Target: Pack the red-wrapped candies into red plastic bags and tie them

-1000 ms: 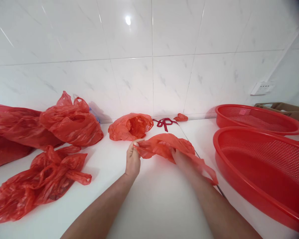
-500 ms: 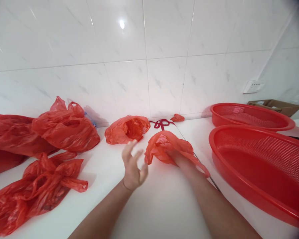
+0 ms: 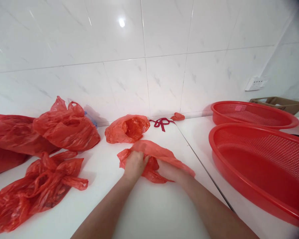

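Note:
A thin red plastic bag (image 3: pixel 161 152) lies crumpled over the middle of the white table (image 3: pixel 154 209). My left hand (image 3: pixel 134 163) is closed on the left side of this bag, its fingers curled into the film. My right hand (image 3: pixel 164 169) reaches inside the bag from the right, and the film hides its fingers. Just behind, near the wall, sits another red plastic bag (image 3: pixel 122 131) with its mouth gaping toward me. A dark red ribbon (image 3: pixel 161 122) lies on the table past the bag in my hands.
Several filled red bags (image 3: pixel 67 131) are heaped at the left, with a knotted red bag (image 3: pixel 45 186) in front. Two red plastic baskets, one nearer (image 3: pixel 251 196) and one behind (image 3: pixel 221 119), stand at the right beside a cardboard box (image 3: pixel 289 107). A small red scrap (image 3: pixel 178 117) touches the tiled wall.
My left hand went from open beside the bag to closed on its left side. The bag and my right hand inside it shifted left and nearer to me.

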`<state>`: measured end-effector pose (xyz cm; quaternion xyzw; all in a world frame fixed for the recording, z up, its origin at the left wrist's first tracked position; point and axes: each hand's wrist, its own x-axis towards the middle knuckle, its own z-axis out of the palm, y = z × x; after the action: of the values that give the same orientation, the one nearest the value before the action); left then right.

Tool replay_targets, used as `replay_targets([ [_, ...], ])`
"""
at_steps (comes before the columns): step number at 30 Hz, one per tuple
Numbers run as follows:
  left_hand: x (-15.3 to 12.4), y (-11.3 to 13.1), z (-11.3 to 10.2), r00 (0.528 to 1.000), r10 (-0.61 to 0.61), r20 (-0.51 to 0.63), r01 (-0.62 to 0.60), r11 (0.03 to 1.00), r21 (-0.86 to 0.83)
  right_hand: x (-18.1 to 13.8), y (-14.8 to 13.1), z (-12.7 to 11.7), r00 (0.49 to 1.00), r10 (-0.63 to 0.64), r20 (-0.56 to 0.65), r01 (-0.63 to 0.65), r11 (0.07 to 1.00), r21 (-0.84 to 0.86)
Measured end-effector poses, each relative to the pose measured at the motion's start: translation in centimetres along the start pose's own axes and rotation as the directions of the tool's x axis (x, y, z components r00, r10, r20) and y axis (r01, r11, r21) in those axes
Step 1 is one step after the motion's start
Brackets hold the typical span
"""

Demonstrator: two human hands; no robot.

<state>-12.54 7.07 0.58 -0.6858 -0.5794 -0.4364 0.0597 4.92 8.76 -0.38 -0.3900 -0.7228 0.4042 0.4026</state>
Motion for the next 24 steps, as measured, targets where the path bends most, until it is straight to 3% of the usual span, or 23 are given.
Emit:
replay_targets([
  [3, 0.0, -2.1, -0.3, 0.998, -0.055, -0.012, 0.055, 0.997, 0.052, 0.2, -0.4, -1.2, 0.950, 0.114, 0.292, -0.053, 0.976, -0.209],
  [5, -0.3, -2.7, -0.5, 0.998, -0.048, 0.034, 0.046, 0.998, 0.051, 0.7, 0.1, -2.8, 0.931, 0.174, 0.320, -0.117, 0.975, -0.189],
  [8, -0.9, -3.1, -0.6, 0.990, 0.013, 0.139, -0.006, 0.998, -0.057, 1.5, 1.5, -4.9, 0.890, 0.290, 0.351, -0.321, 0.946, 0.035],
  [10, -1.1, -3.1, -0.7, 0.979, 0.036, 0.202, -0.008, 0.990, -0.142, 1.9, 2.4, -5.8, 0.853, 0.340, 0.397, -0.448, 0.867, 0.219],
  [12, -1.1, -2.9, -0.9, 0.965, 0.025, 0.263, 0.025, 0.982, -0.185, 2.2, 3.0, -6.3, 0.852, 0.348, 0.391, -0.496, 0.776, 0.390],
  [14, -1.0, -2.5, -1.3, 0.930, 0.005, 0.367, 0.063, 0.983, -0.175, 2.5, 3.2, -6.6, 0.866, 0.365, 0.342, -0.499, 0.689, 0.526],
  [16, -0.7, -1.8, -1.9, 0.866, -0.036, 0.499, 0.114, 0.985, -0.128, 2.8, 3.2, -6.8, 0.866, 0.409, 0.289, -0.492, 0.589, 0.641],
  [19, -0.4, -0.7, -2.9, 0.768, -0.112, 0.631, 0.188, 0.981, -0.055, 3.2, 3.2, -7.1, 0.831, 0.514, 0.213, -0.476, 0.460, 0.749],
  [20, -0.4, -0.3, -3.1, 0.749, -0.135, 0.649, 0.205, 0.978, -0.033, 3.4, 3.2, -7.2, 0.822, 0.539, 0.185, -0.473, 0.463, 0.750],
  [21, -0.4, 0.0, -3.2, 0.733, -0.159, 0.661, 0.220, 0.975, -0.009, 3.4, 3.2, -7.2, 0.819, 0.557, 0.139, -0.476, 0.523, 0.707],
  [24, -0.4, 0.8, -3.4, 0.722, -0.214, 0.658, 0.262, 0.965, 0.026, 3.4, 2.9, -6.9, 0.837, 0.545, -0.052, -0.493, 0.792, 0.360],
])
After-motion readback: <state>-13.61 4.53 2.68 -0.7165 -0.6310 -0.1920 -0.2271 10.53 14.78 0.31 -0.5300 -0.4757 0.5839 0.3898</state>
